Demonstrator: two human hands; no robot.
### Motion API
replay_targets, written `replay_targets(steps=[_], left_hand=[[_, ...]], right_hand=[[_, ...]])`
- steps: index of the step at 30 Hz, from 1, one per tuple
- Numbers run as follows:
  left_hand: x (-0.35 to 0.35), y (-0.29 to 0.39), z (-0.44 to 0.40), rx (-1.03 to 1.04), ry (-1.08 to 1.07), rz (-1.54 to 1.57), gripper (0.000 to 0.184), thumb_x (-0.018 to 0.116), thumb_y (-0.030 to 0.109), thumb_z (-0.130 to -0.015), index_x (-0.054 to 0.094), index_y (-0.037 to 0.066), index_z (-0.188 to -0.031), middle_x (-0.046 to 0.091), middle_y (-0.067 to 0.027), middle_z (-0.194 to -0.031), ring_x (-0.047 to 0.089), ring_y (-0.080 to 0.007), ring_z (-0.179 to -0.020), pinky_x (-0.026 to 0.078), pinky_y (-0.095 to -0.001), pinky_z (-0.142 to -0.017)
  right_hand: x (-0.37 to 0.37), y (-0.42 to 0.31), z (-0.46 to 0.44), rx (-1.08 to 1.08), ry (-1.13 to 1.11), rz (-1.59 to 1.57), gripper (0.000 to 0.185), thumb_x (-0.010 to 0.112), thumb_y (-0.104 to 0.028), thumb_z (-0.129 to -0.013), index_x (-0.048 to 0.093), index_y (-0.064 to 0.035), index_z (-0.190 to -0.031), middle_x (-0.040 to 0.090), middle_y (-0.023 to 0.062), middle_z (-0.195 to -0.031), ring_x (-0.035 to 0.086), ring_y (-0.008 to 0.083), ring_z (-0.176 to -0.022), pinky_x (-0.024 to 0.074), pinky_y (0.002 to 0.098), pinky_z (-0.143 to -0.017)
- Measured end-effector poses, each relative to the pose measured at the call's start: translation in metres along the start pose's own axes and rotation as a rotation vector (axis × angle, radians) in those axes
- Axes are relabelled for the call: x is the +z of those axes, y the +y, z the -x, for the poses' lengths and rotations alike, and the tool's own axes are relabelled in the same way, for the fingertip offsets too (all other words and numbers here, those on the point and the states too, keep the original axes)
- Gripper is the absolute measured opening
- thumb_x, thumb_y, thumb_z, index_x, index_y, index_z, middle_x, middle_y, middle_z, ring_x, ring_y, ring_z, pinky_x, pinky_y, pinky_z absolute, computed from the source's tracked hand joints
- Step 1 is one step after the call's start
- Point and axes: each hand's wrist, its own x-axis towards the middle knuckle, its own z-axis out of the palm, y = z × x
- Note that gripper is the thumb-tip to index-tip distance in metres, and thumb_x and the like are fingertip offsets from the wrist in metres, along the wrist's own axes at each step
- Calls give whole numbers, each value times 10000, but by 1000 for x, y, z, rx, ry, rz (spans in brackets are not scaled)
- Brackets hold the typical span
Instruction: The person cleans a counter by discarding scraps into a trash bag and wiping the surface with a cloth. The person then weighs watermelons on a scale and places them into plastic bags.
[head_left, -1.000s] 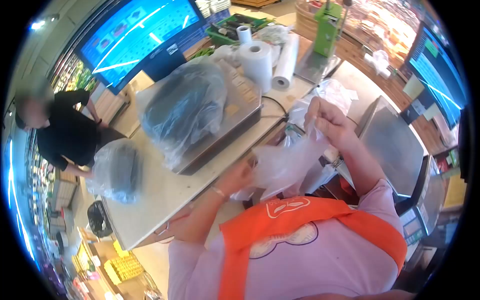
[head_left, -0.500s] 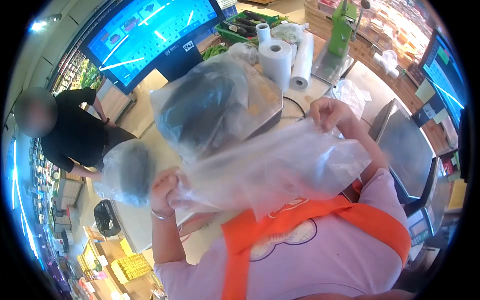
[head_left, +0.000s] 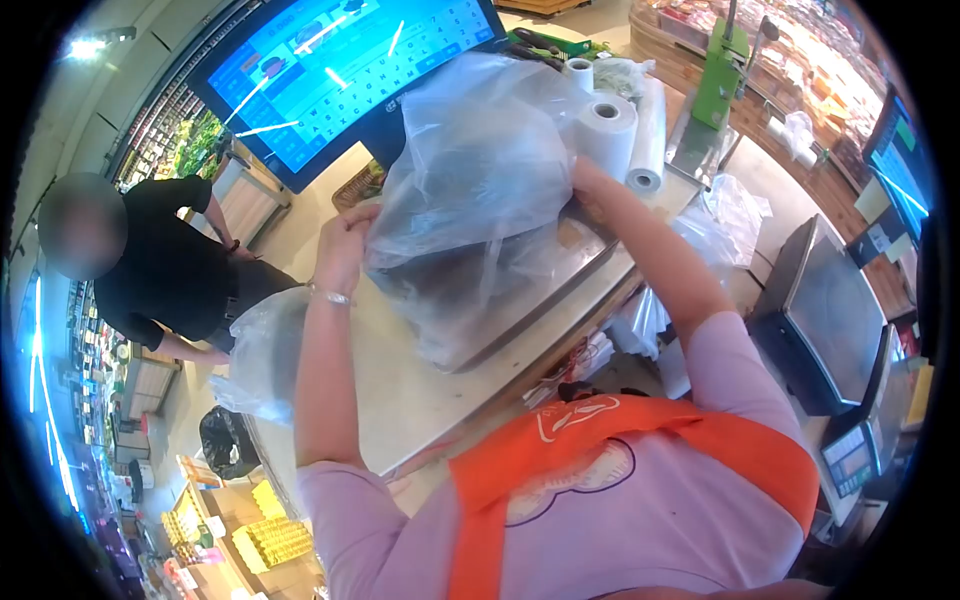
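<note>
A clear plastic bag (head_left: 480,140) is spread over a large, dark, rounded item (head_left: 460,270), blurred through the film, on a metal-edged platform (head_left: 575,262). My left hand (head_left: 345,240) grips the bag's left edge with curled fingers. At its right edge is my right hand (head_left: 588,183), its fingers mostly hidden by the film; the bag stretches between both hands. A second filled plastic bag (head_left: 268,345) sits left of my left forearm, on the counter's edge.
A touchscreen monitor (head_left: 340,75) stands behind the bag. Rolls of plastic bags (head_left: 607,140) and a green lever device (head_left: 718,75) are at the back right. A scale (head_left: 825,315) stands right. Across the counter is a person in black (head_left: 165,255).
Both my hands have reached forward, away from my body, carrying the plastic bag from in front of my chest to over the dark item. The view has shifted slightly.
</note>
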Motion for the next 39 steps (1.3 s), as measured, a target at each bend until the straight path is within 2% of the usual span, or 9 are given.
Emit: replay_targets(steps=[6,14,19,22,25,28,31,34,39], left_hand=[[-13,-21,1,-151,-11,-45,214,511,33,-837,658,-30,-979,646,-59,-819,570,-92,-675,446,-222,-582],[4,14,26,115,119,-98,217,549,32,-825,643,-15,-1015,646,-60,-916,569,-91,-745,440,-216,-617],[4,5,27,145,72,-120,207,565,33,-821,637,-14,-1010,643,-52,-923,561,-91,-719,436,-215,-609],[1,-10,30,128,128,-128,198,567,50,-840,623,-16,-1019,639,-62,-900,563,-91,-721,434,-215,-599],[4,-20,48,-36,211,37,192,562,61,-860,605,-27,-1024,631,-72,-868,566,-96,-721,440,-220,-598],[5,-47,61,48,270,155,196,556,62,-869,583,-38,-1036,622,-81,-860,568,-102,-720,447,-221,-602],[14,-56,79,102,350,182,193,554,36,-856,577,-44,-1030,616,-77,-901,574,-112,-742,460,-232,-622],[27,-76,111,15,369,113,283,567,-11,-809,531,-45,-1088,603,-92,-969,571,-131,-786,467,-240,-651],[91,-73,199,-98,381,395,245,555,-38,-775,506,-4,-1012,568,-69,-868,536,-122,-719,450,-248,-596]], right_hand=[[-3,-16,-2,32,-4,148,235,582,-158,-827,587,-35,-1027,607,81,-987,572,163,-884,466,297,-734],[40,-30,64,-85,-30,522,362,599,-154,-820,528,-31,-1153,592,97,-1081,562,194,-976,456,319,-827],[19,28,54,-379,392,1112,378,602,-135,-812,526,-19,-1164,591,104,-1080,537,232,-1037,427,349,-893],[19,16,45,-369,276,1108,359,616,-99,-779,555,-29,-1126,604,99,-1028,571,223,-988,467,321,-836],[31,-9,48,258,198,177,358,614,-55,-744,573,-45,-1100,614,91,-974,606,192,-879,496,256,-752],[23,-3,28,198,59,196,371,592,-17,-724,572,-45,-1094,616,78,-933,614,148,-786,506,216,-661],[46,-5,24,134,-3,352,267,576,22,-666,628,-12,-926,625,79,-798,604,176,-635,501,250,-531],[64,2,36,147,-62,635,242,560,42,-666,632,5,-895,632,86,-786,605,185,-598,496,259,-495],[73,5,33,253,222,513,303,542,-11,-723,606,-2,-1019,626,84,-808,607,165,-630,480,261,-510]])
